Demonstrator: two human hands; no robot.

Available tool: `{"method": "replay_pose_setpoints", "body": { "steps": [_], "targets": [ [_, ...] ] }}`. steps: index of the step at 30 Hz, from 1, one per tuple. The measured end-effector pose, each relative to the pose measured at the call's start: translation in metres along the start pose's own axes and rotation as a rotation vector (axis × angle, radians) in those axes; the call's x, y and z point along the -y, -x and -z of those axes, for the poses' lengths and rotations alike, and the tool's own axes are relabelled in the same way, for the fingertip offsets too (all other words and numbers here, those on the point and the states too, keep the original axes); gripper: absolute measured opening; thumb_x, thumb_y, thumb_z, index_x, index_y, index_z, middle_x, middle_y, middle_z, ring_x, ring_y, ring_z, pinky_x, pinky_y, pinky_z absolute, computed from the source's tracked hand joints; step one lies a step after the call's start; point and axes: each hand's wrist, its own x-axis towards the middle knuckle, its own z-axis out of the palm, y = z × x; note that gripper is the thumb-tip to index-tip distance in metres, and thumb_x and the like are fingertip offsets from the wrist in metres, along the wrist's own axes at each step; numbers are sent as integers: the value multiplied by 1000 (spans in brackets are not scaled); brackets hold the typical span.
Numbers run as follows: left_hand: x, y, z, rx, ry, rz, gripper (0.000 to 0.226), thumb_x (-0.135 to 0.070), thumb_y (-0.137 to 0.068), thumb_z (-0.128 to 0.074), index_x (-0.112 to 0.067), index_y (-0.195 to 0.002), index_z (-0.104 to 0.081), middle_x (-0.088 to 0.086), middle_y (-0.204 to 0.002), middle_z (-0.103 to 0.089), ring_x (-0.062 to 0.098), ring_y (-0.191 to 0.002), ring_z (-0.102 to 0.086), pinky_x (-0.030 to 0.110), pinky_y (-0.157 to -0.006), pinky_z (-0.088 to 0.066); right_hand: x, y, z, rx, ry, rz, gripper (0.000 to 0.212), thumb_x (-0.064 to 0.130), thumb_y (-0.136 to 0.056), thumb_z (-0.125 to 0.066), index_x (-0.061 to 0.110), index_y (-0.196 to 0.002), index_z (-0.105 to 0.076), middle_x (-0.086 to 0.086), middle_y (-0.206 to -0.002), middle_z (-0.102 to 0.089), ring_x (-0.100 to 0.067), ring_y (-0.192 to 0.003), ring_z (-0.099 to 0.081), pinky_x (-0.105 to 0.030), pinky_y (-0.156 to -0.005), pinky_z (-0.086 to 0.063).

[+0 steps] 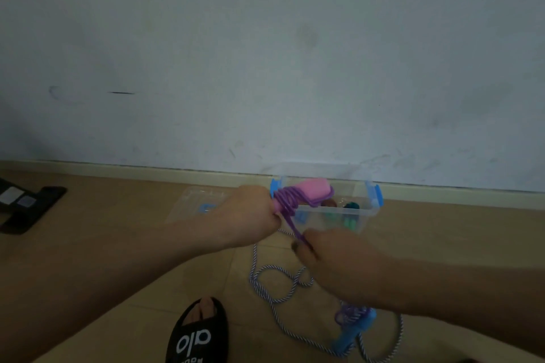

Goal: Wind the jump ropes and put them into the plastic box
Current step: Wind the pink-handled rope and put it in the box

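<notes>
- My left hand (250, 215) is gripping the pink foam handles (306, 190), with thin purple rope (287, 200) looped round them.
- My right hand (333, 256) is pinching that rope's tail just below, hands close together.
- The clear plastic box (333, 209), blue-latched, is sitting by the wall holding teal and brownish pieces, too blurred to name.
- A striped braided rope (283, 298) with a blue handle (351, 336) is lying loose on the tile floor (118, 215).

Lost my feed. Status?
Left hand grips pink handles; right hand pinches purple rope, winding. Box open. Striped rope loose underneath.
</notes>
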Motion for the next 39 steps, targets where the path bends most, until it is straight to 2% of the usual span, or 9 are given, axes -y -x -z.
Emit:
{"method": "replay_pose_setpoints", "body": {
  "steps": [5,11,13,15,19,29,33,36,39],
  "targets": [
    [-1,-7,-21,90,1,-30,18,-24,-88,-56,-10,-88,-68,8,-80,-65,21,-72,-62,32,-60,-48,25,-7,25,101,487,138,18,20,-96,-50,10,-105,-63,-8,-102,-65,-24,-89,-63,-34,-70,-49],
    [-3,5,-13,31,-110,-149,19,-20,-95,-45,-19,-101,-63,2,-106,-68,18,-93,-63,28,-77,-53,49,-19,71,-80,687,251,21,33,-96,-49,20,-79,-53,7,-69,-41,-17,-65,-44,-25,-52,-29],
    [-5,8,-6,18,-149,-165,14,-24,-95,-45,-24,-85,-54,0,-101,-67,12,-82,-60,20,-65,-51,49,-24,87,-140,633,247,42,44,-96,-47,16,-65,-43,7,-60,-38,-17,-57,-45,-25,-48,-28],
    [-3,5,-7,-11,-189,-232,19,-27,-93,-46,-17,-78,-52,3,-84,-64,14,-70,-59,31,-65,-57,42,-34,102,-194,638,281,54,55,-98,-37,17,-59,-38,4,-56,-40,-12,-50,-41,-27,-51,-32],
    [-11,11,-6,22,-228,-343,21,-33,-92,-47,-18,-87,-61,1,-78,-61,16,-65,-59,35,-64,-56,25,-62,105,-291,678,408,57,56,-99,-26,18,-58,-36,3,-50,-38,-11,-45,-36,-26,-48,-26],
    [-24,38,28,-87,-80,-528,14,-30,-88,-56,-21,-98,-58,-8,-80,-59,11,-70,-56,27,-65,-51,-18,-64,53,-147,-325,-42,71,55,-101,-19,14,-63,-62,1,-63,-61,-13,-64,-57,-33,-74,-44],
    [-32,42,21,-19,84,-532,16,-29,-86,-61,-30,-75,-48,-7,-70,-50,8,-64,-48,24,-60,-42,-19,-61,4,22,-605,-445,53,49,-102,-29,12,-112,-66,-14,-108,-64,-25,-101,-62,-40,-91,-42],
    [-29,30,25,-33,369,-293,32,-28,-82,-66,-32,-57,-47,-11,-56,-47,4,-52,-45,15,-51,-36,-28,-43,-10,-24,-795,-365,55,41,-98,-34,21,-58,-65,-2,-54,-57,-12,-41,-50,-26,-48,-38],
    [-4,4,27,-145,766,53,33,-15,-76,-74,-20,-51,-53,-8,-46,-43,4,-37,-35,18,-39,-31,-30,-10,-19,-26,-623,-318,75,55,-100,-16,18,-50,-57,4,-44,-51,-7,-41,-45,-26,-55,-40]
  ]
}}
